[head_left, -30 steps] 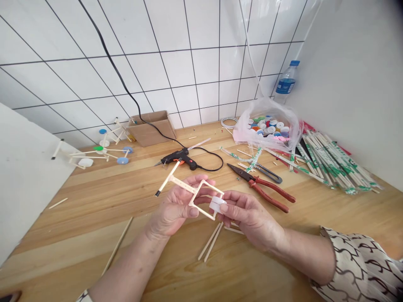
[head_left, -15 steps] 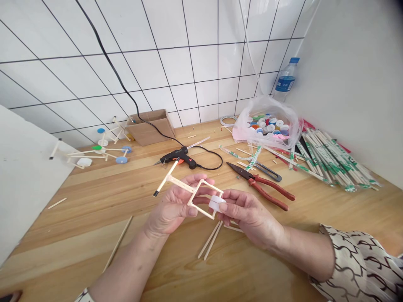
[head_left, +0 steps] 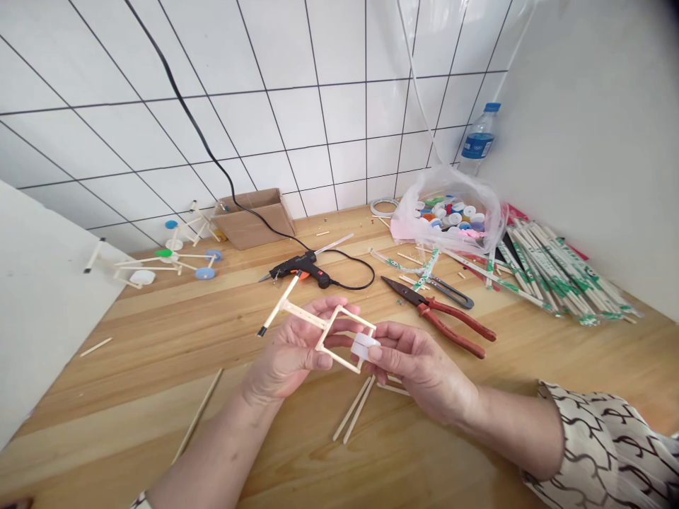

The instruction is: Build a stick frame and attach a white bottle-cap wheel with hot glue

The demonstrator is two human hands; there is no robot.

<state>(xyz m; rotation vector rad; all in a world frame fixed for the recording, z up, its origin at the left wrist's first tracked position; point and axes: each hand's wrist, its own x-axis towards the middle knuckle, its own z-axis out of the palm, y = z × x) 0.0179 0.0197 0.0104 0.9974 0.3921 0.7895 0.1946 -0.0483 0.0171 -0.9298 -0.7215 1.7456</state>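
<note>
My left hand (head_left: 289,353) grips a small frame of wooden sticks (head_left: 303,313) between thumb and fingers. The frame has a four-sided loop at its right and a crossbar with black ends at its left. At the loop's right side sits a pair of white bottle caps (head_left: 363,346), which my right hand (head_left: 419,357) pinches with thumb and fingertips. Part of the right fingers lies hidden behind the caps and the loop. Just below the hands, loose wooden sticks (head_left: 352,410) lie on the wooden table (head_left: 297,452).
Behind my hands lie a black glue gun (head_left: 300,267) and red-handled pliers (head_left: 450,322). Further back stand a cardboard box (head_left: 254,219), a bag of bottle caps (head_left: 450,212) and a water bottle (head_left: 479,138). Wrapped chopsticks (head_left: 562,268) lie right; stick models with cap wheels (head_left: 175,258) stand left.
The view has tilted slightly, so the background sits a little lower. Both hands keep the same hold on the stick frame and the white caps.
</note>
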